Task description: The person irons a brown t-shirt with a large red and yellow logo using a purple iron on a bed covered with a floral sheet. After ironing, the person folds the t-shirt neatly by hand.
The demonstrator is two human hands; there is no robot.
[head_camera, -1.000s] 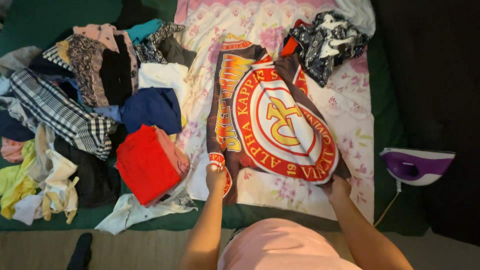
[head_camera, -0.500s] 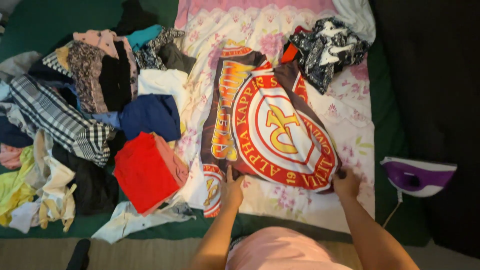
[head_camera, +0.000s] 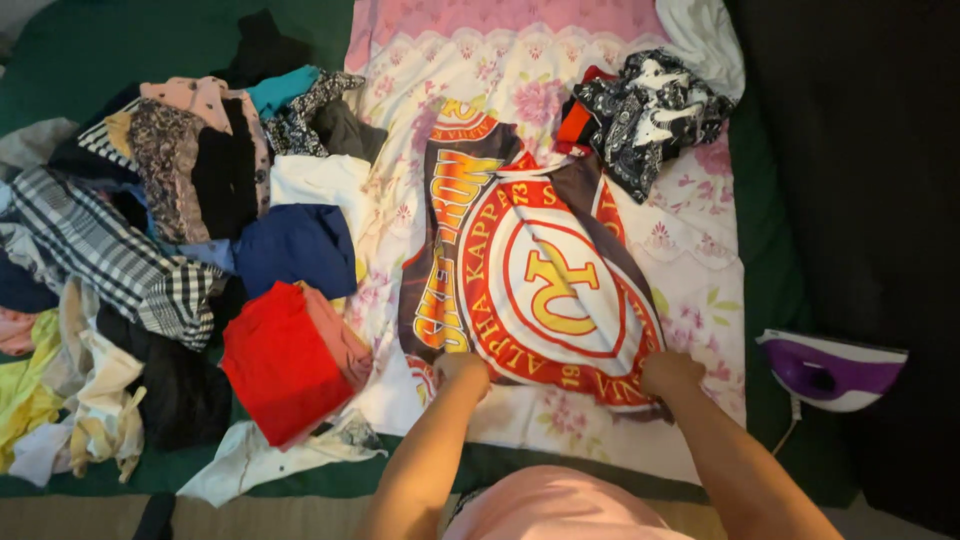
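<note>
You're gripping the printed garment [head_camera: 540,290]'s near hem w/ left hand [head_camera: 462,370] & right hand [head_camera: 668,372], both pinched shut; uneven pulling risks creases.

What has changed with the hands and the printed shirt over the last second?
Both hands have come closer together along the near hem of the brown printed shirt: the left hand shifted right and the right hand shifted left, each gripping the edge throughout. The shirt's lower part now looks narrower. The red folded garment, the clothes pile and the purple iron stayed where they were.
</note>
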